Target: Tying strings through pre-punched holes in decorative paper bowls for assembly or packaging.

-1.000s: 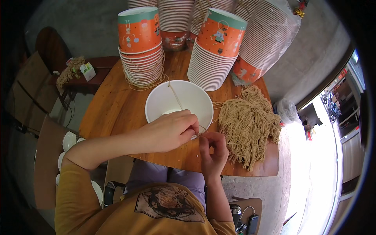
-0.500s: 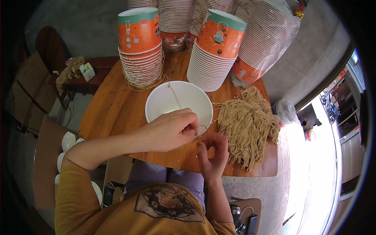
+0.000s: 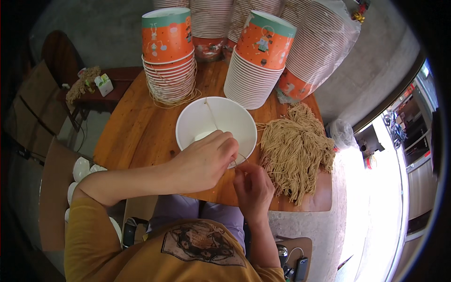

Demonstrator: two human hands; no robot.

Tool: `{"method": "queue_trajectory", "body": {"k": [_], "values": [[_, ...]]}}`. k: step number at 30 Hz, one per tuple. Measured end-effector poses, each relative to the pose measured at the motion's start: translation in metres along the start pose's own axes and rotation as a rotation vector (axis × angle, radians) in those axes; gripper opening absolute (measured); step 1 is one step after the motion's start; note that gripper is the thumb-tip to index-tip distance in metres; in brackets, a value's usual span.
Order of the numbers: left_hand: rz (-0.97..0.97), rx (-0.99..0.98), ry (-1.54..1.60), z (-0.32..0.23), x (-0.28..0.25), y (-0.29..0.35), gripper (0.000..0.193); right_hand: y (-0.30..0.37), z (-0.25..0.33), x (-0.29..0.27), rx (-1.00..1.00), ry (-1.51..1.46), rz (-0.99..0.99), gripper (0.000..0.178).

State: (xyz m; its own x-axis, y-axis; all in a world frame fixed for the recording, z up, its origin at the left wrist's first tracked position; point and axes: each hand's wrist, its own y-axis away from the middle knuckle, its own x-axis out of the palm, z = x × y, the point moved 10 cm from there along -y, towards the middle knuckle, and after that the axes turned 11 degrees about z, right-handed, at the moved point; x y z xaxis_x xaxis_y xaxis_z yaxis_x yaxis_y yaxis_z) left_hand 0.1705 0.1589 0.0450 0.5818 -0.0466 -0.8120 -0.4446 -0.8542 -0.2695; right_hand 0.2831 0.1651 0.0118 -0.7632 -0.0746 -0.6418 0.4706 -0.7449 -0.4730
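A white paper bucket [image 3: 190,124] sits mouth up on the wooden table in front of me. A thin tan cord [image 3: 209,110] runs from its far rim across the opening to my hands. My left hand [image 3: 209,157] reaches over the near side of the bucket with its fingers curled closed on the cord. Just right of it, at the near right rim, my right hand [image 3: 254,188] pinches the cord between thumb and fingertips. The exact grip of the left fingertips is hidden behind the hand.
A heap of tan cords [image 3: 296,155] lies at the right of the wooden table [image 3: 127,136]. Behind the bucket stand a cord-draped bucket stack [image 3: 167,42], another orange-topped stack [image 3: 260,51] and plastic-wrapped stacks [image 3: 314,47]. A bench [image 3: 124,77] stands at the far left.
My right hand has moved up and closed its fingers on the cord beside my left hand. The bucket has shifted very slightly to the right.
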Motion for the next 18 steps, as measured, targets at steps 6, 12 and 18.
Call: {"method": "queue_trajectory", "body": {"k": [6,12,18], "values": [[0.000,-0.009,0.050,0.011,0.000,0.001,0.015,-0.002,-0.005,-0.007,0.058,-0.105,0.033,0.022],[0.176,-0.045,-0.018,0.006,0.001,0.014,0.017,-0.010,0.003,-0.039,-0.115,0.138,0.040,0.019],[0.017,0.139,-0.162,-0.010,-0.011,0.029,0.013,-0.044,0.030,-0.024,-0.285,0.136,0.095,0.015]]}}
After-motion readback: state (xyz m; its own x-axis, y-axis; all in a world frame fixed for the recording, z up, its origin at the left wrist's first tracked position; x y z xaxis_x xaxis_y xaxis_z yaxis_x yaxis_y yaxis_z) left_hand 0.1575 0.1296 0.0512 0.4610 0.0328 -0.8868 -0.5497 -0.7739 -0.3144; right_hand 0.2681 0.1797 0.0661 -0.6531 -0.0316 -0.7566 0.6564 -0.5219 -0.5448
